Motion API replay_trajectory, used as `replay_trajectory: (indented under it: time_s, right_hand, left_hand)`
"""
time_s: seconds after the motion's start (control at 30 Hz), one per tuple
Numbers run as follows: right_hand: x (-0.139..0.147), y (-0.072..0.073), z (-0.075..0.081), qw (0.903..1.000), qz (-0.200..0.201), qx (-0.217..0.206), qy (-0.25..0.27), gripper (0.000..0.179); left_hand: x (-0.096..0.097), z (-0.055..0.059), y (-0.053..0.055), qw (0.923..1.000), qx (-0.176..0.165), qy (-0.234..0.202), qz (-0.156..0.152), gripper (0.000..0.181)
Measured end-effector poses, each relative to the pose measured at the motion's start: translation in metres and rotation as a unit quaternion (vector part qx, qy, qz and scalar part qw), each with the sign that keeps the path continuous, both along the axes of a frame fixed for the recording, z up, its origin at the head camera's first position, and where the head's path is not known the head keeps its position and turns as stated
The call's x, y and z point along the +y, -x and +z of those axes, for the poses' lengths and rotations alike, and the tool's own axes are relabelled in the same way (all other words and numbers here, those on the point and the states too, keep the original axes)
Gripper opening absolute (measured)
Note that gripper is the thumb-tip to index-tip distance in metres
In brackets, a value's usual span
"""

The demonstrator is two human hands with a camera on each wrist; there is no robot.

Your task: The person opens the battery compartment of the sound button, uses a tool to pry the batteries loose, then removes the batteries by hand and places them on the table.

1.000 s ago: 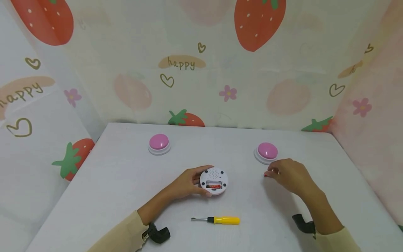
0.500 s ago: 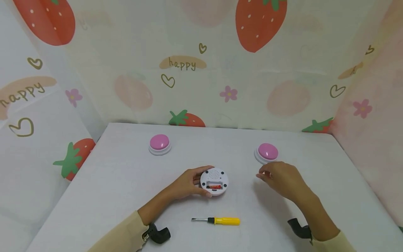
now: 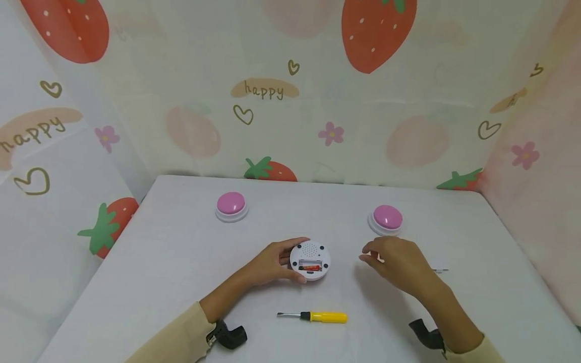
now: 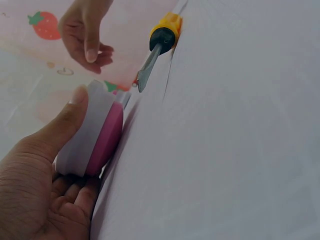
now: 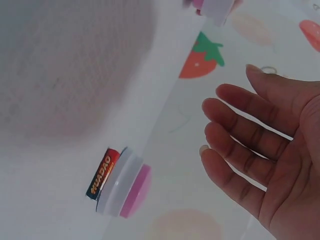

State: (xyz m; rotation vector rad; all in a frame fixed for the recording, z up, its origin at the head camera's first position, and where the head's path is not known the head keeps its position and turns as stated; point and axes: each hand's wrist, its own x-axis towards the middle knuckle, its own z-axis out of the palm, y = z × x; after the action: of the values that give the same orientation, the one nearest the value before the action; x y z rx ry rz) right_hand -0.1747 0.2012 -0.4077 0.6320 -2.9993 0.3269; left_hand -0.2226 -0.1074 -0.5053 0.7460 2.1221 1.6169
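My left hand grips a round white-and-pink push button by its edge, thumb in front. The button's underside, with speaker holes and an uncovered battery compartment, faces the head camera. Inside the compartment lies a red battery. In the left wrist view the pink dome points down at the table. My right hand hovers to the right of that button; its loosely bent fingers hold nothing. A loose red-and-dark battery lies against another push button; in the head view it is hidden.
A yellow-handled screwdriver lies in front of the held button. Two pink push buttons stand at the back, one left and one right. A small pale piece shows behind my right wrist on the white table.
My right hand has moved left, toward the held button. The red bit seen at its fingertips a second ago no longer shows there. My left hand and the button have stayed put.
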Motion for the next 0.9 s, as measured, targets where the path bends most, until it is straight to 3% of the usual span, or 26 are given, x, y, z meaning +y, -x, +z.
replay_trajectory:
  time_s: [0.27, 0.63, 0.9]
  right_hand:
    - [-0.010, -0.002, -0.001, 0.9999, 0.008, 0.007, 0.003, 0.015]
    - [-0.032, -0.006, 0.001, 0.9970, 0.049, 0.052, -0.031, 0.019]
    - [-0.053, -0.008, 0.001, 0.9959, 0.064, 0.047, -0.044, 0.022]
  left_hand:
    - [-0.001, 0.001, 0.000, 0.9999, 0.010, 0.012, 0.005, 0.088]
    - [0.000, -0.001, 0.001, 0.9999, 0.004, 0.009, 0.008, 0.088]
    - [0.000, -0.001, 0.001, 1.0000, 0.001, 0.002, 0.001, 0.088]
